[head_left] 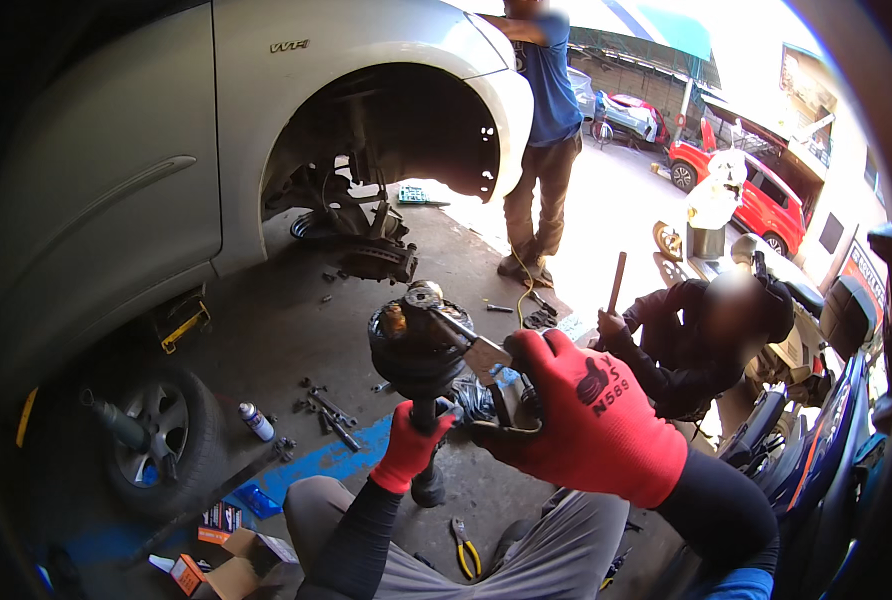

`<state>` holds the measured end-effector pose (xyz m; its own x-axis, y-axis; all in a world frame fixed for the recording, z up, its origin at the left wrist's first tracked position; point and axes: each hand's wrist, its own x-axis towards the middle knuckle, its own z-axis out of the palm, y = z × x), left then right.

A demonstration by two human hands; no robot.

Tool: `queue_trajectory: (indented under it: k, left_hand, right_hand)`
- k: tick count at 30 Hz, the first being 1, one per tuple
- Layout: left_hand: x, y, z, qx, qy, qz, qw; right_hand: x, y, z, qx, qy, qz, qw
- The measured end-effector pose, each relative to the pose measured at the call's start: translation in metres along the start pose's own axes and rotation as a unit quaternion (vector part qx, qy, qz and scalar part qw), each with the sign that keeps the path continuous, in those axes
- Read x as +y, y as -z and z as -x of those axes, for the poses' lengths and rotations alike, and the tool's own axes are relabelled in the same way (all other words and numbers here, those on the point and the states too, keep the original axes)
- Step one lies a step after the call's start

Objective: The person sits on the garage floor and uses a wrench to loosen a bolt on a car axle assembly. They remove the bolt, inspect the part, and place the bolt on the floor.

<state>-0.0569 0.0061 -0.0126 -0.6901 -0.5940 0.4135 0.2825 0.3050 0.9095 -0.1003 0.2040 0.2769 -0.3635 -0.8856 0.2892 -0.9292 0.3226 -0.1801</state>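
Observation:
Upright between my knees stands a shock absorber strut (411, 362), its broad dark rubber mount at the top and its shaft running down to the floor. My left hand (406, 448), in a red glove with a dark palm, is wrapped around the shaft below the mount. In my red-gloved right hand (596, 420) is a pair of pliers (486, 357) with dark handles. Its jaws reach the metal piece at the top centre of the mount; whether they grip it I cannot tell. Yellow-handled pliers (465, 548) lie on the floor between my legs.
A silver car (236, 110) with a bare wheel well stands ahead left. Its removed wheel (206, 430), a spray can (256, 421), wrenches (334, 415) and an opened cardboard box (234, 577) lie leftward. One person (551, 90) stands ahead; another (701, 340) crouches right, holding a rod, near motorcycles.

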Motion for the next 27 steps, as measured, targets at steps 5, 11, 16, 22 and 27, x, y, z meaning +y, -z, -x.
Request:
queue_trajectory:
  k: [5,11,16,22,27]
  left_hand:
    - [0.004,0.016,-0.001,-0.038,-0.008,0.063,0.997]
    - [0.036,0.031,-0.007,-0.124,0.112,0.158,0.973]
    - [0.037,0.037,-0.004,-0.129,0.133,0.194,0.963]
    - [0.033,0.038,-0.004,-0.14,0.116,0.193,0.964]
    - [0.038,0.03,-0.012,-0.117,0.144,0.187,0.965]
  right_hand:
    - [0.008,-0.02,-0.001,0.017,0.025,-0.196,0.98]
    - [0.079,-0.123,0.03,0.043,-0.098,-0.668,0.737]
    - [0.146,-0.283,0.066,-0.003,-0.184,-0.916,0.356]
    - [0.179,-0.351,0.081,0.035,-0.333,-0.849,0.409]
    - [0.179,-0.334,0.08,-0.01,-0.286,-0.93,0.231]
